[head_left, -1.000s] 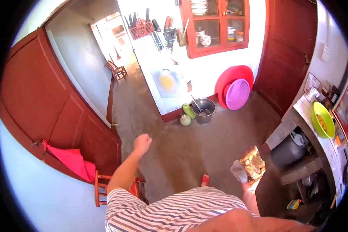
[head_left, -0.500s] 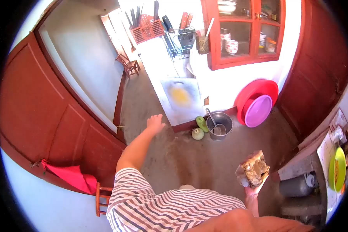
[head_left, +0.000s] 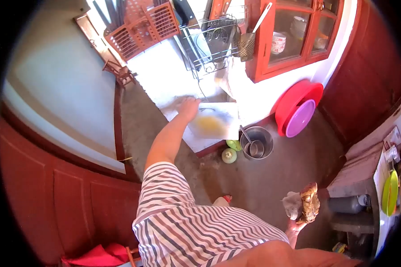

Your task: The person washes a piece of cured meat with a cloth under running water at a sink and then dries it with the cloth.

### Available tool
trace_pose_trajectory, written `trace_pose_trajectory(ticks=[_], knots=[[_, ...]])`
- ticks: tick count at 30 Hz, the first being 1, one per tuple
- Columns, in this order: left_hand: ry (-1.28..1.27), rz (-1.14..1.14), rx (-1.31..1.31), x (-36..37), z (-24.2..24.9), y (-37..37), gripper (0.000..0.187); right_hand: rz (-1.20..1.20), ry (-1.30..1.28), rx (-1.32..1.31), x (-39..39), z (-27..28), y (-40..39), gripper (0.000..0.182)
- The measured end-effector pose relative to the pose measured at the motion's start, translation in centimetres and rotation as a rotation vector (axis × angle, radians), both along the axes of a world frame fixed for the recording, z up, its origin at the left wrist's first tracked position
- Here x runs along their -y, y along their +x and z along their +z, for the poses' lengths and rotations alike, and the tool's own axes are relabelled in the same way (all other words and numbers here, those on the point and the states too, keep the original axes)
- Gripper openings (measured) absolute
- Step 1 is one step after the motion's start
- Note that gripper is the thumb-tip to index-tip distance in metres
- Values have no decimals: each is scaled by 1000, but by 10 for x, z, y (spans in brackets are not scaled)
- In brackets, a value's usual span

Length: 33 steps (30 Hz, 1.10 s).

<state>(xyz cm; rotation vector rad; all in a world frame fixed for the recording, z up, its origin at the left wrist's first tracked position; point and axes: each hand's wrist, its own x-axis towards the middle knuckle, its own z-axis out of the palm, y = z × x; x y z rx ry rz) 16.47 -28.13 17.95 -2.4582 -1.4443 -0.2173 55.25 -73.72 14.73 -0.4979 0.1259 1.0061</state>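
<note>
My left hand (head_left: 189, 109) reaches forward to the upper left corner of a white cutting board (head_left: 229, 120) with a blurred yellow patch. The fingers appear closed over its top edge, though their tips are hard to see. The board leans by the low white wall. Low on the right, my right hand (head_left: 294, 228) holds up a lumpy brown chunk (head_left: 310, 202), which looks like cured meat, with a greyish piece (head_left: 292, 204) against it. Most of the right-hand fingers are hidden behind the chunk.
A metal bucket (head_left: 265, 141) with a ladle (head_left: 255, 148) stands on the floor beside a pale round gourd (head_left: 229, 155). Red (head_left: 298, 100) and pink basins (head_left: 301, 118) lean behind. Above hang a knife rack (head_left: 214, 42), a chopstick holder (head_left: 142, 26) and a red cabinet (head_left: 265, 58).
My left hand has moved forward from above the floor to the cutting board's corner. The view has come closer to the wall. The brown chunk has turned in my right hand.
</note>
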Motion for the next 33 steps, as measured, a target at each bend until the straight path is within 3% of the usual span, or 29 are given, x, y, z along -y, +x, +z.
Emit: trace_pose_trajectory(ticks=[3, 5, 8, 15, 21, 24, 26, 28, 29, 30, 31, 33], knots=[[-139, -99, -65, -24, -12, 2, 32, -63, -57, -27, -15, 1, -25, 68], [-323, 73, 7, -27, -12, 9, 26, -97, -85, -46, -22, 1, -40, 69], [-347, -28, 110, -31, -17, 3, 31, -118, -104, -71, -30, 0, -54, 70], [-362, -19, 77, -13, -12, -5, 35, -124, -95, -110, -43, -1, -65, 72], [-631, -26, 215, 1, 30, -27, 34, -137, -71, -156, -44, -8, -64, 72], [-676, -74, 228, 10, 21, -41, 34, -140, -34, -155, -53, 6, -70, 71], [-620, -179, 310, 22, 1, -53, 31, -60, -75, -2, -58, 18, -70, 69], [-678, -263, 70, 35, -7, -43, 27, -70, 25, 48, -53, -14, -72, 64], [-799, -175, 37, 42, -14, -33, 24, -93, 81, 10, -56, -22, -74, 66], [-793, -143, -79, 52, -19, -26, 22, -93, 98, -162, -54, -28, -75, 65], [-758, -195, -150, 47, -50, -31, 21, -85, 131, -188, -57, -37, -76, 66], [-766, -334, -213, 42, -56, -18, 24, -79, 256, -209, -58, -20, -76, 67]])
